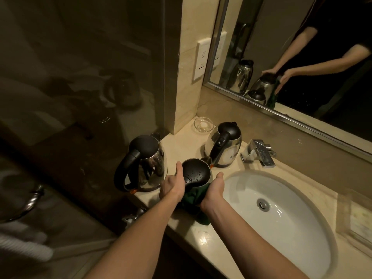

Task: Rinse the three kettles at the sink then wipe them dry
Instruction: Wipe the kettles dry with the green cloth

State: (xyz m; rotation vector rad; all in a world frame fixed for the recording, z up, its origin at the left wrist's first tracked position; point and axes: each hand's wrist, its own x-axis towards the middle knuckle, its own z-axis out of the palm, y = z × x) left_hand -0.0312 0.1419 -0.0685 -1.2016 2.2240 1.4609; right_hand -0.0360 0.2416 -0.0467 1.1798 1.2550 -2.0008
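Head view shows the middle kettle (196,175) held between both hands at the near left of the worktop (181,146), just left of the sink basin (302,208). Whether its base rests on the stone or is lifted cannot be told.

The left hand (173,186) cups the kettle's left side. Its thumb lies up along the lid and its fingers curl round out of sight. The right hand (214,190) presses a green cloth (192,198) against the kettle's near right side, thumb raised. Its fingers are hidden here, though the mirror (261,37) suggests they lie fairly straight.

Water beads on the black lid, so the likeliest trouble is a slip. The left thumb sits on wet plastic, and the right hand only pushes through cloth, with no real hold. A hard wipe could spin or squirt the kettle out, rightward into the basin.

The kettle's spout is just beside the handle of the far kettle (225,150), so turning it while wiping could knock that one toward the tap (260,152).

The left kettle (147,164) stands close to the near left end of the worktop, just beside the left hand. A careless sweep of that hand or forearm could shove it over the edge.

The cloth's tail hangs past the worktop's near edge, and it may snag or drag if the kettle is lifted. Drops flung far could reach the wall socket (202,61).
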